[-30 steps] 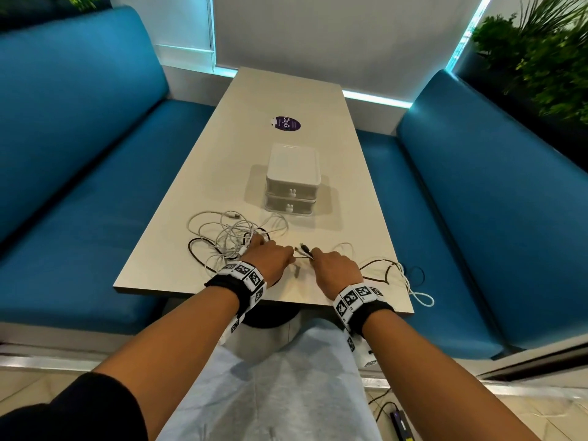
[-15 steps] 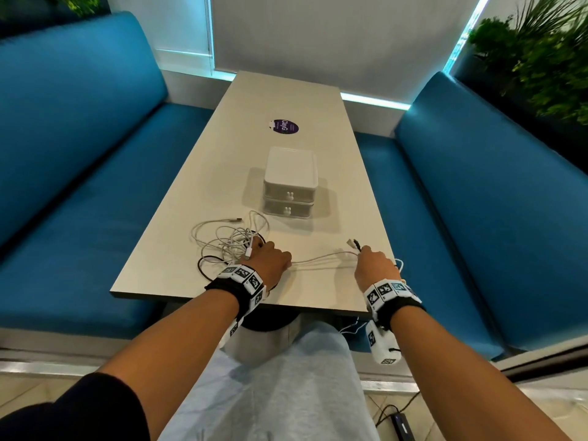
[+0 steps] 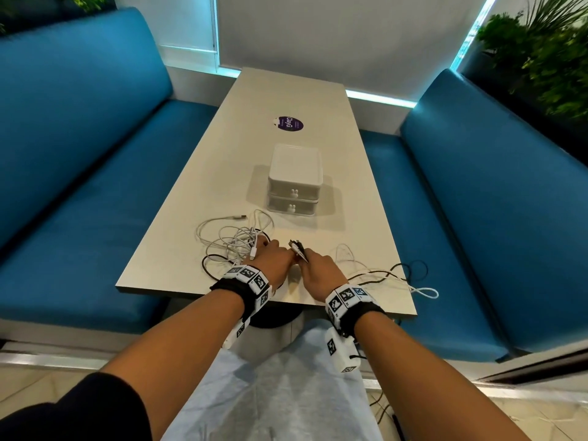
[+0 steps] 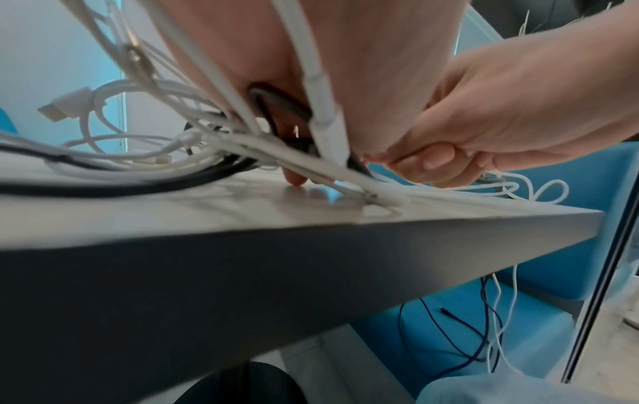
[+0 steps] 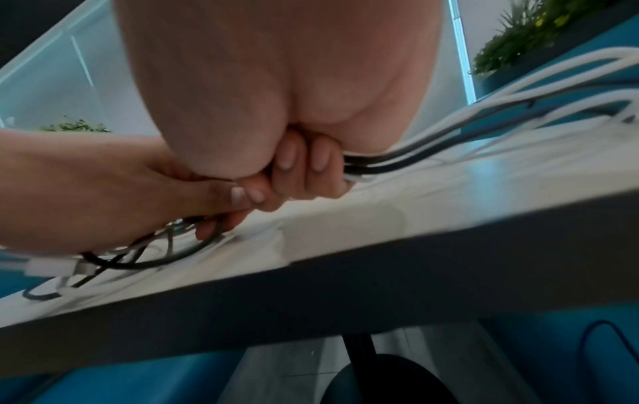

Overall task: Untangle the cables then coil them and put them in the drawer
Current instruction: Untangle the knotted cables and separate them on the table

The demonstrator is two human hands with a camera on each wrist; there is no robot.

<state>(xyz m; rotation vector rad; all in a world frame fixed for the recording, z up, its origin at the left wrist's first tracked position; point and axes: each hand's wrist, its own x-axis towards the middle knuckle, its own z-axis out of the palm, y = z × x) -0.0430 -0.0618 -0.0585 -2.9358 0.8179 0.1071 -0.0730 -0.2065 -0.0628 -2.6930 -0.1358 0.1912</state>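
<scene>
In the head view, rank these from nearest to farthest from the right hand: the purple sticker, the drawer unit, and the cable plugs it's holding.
1. Cable plugs, gripped in the right hand.
2. Drawer unit, mid-table beyond both hands.
3. Purple sticker, farther up the table.

The cables [image 3: 235, 240] are mostly white with a few black. The drawer box [image 3: 294, 179] is white, the table [image 3: 197, 198] pale beige with a purple round sticker [image 3: 289, 123]. Both benches [image 3: 79, 160] are teal blue. Wristbands [image 3: 251, 278] carry black-and-white square patterns.
</scene>
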